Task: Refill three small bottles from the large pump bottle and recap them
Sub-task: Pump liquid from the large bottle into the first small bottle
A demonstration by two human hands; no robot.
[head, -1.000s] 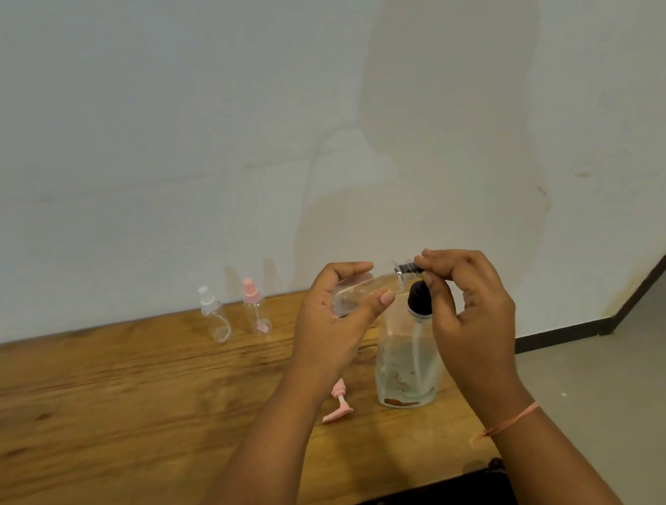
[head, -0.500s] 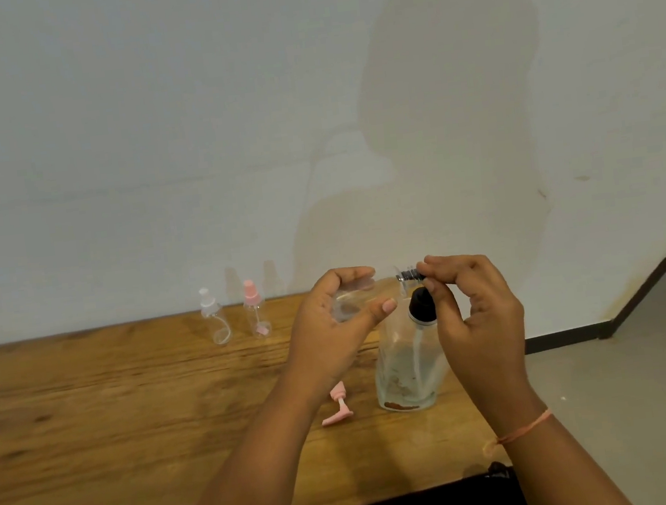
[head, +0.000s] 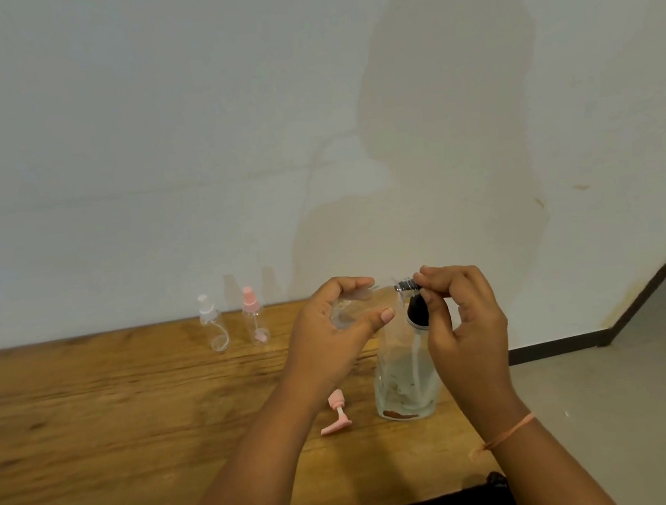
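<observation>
My left hand (head: 329, 340) grips a small clear bottle (head: 352, 306) without a cap, held on its side with its mouth toward the pump spout. The large pump bottle (head: 403, 377) stands near the table's right end, clear, with a little liquid and brown residue at the bottom and a black collar (head: 417, 312). My right hand (head: 469, 319) pinches the metal pump head (head: 406, 284) on top of it. A pink pump cap (head: 336, 414) lies on the table below my left wrist.
Two capped small bottles stand at the back by the wall, one with a white top (head: 213, 328) and one with a pink top (head: 254, 319). The wooden table (head: 93, 425) ends just right of the large bottle; grey floor lies beyond.
Almost nothing differs: both hands keep their hold and have sunk very slightly, and my right fingers have shifted a little on the pump head.
</observation>
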